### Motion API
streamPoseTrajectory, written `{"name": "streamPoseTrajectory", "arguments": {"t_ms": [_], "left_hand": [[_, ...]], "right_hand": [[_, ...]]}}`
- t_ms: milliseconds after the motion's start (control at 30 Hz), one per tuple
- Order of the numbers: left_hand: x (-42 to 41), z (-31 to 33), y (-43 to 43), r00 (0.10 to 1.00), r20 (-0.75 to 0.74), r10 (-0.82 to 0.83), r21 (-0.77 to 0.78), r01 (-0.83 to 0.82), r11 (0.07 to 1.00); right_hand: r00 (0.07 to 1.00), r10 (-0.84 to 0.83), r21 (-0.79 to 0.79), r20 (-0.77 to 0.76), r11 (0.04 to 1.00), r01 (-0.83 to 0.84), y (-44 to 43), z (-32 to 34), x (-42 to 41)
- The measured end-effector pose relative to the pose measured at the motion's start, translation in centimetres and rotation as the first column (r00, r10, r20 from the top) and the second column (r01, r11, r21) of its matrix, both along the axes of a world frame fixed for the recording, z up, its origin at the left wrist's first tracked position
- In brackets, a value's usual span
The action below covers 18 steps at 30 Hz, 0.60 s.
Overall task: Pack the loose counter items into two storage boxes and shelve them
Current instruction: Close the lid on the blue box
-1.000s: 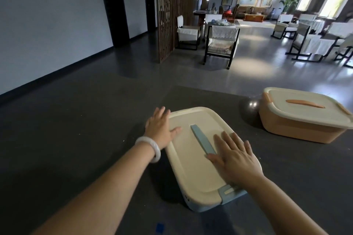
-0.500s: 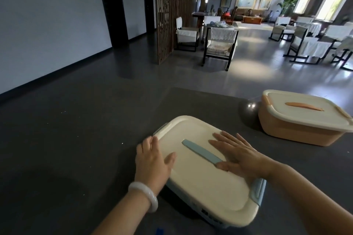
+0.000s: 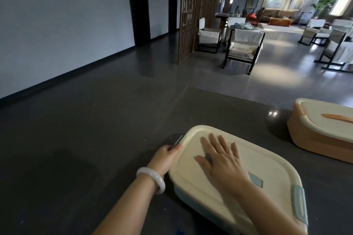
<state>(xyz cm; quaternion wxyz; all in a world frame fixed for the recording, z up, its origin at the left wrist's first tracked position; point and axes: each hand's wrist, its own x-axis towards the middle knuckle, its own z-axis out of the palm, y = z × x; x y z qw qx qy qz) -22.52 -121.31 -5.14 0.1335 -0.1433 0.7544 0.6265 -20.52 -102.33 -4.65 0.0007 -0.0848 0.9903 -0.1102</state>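
A pale blue storage box with a cream lid (image 3: 267, 170) sits on the dark counter (image 3: 95, 149) in front of me. My right hand (image 3: 221, 162) lies flat on the lid with fingers spread, covering most of the blue handle strip. My left hand (image 3: 165, 156), with a white bangle on the wrist, curls its fingers around the blue latch at the lid's left edge. A second box, orange with a cream lid and orange handle (image 3: 322, 129), stands closed at the right edge of the view.
The counter's far edge runs just beyond the boxes. Past it lies a grey floor with a wooden lattice screen (image 3: 193, 13), dark-framed chairs (image 3: 242, 47) and tables. A plain wall runs along the left.
My left hand slid off the lid top to the left edge and closed on the latch. My right hand moved left along the handle. The blue box turned and now lies more across me.
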Motion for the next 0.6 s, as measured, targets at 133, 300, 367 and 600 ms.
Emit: {"name": "streamPoseTrajectory", "arguments": {"t_ms": [133,300,367,600], "left_hand": [[0.2,-0.9,0.0,0.999,0.045,-0.014,0.344,-0.002,0.939],[0.1,-1.0,0.6,0.982,-0.187,0.015,0.211,0.025,0.977],[0.0,-1.2,0.5,0.976,-0.215,-0.022,0.07,0.038,0.997],[-0.4,-1.9,-0.3,0.956,-0.246,-0.162,-0.053,0.154,0.987]], "right_hand": [[1.0,0.004,0.012,0.018,1.0,-0.004,-0.1,0.2,-0.1],[1.0,0.002,0.025,0.025,1.0,-0.002,-0.2,0.2,0.1],[0.999,0.001,0.027,0.032,1.0,-0.002,-0.3,0.3,0.1],[1.0,-0.005,0.028,0.018,1.0,0.004,-0.3,0.5,0.2]]}}
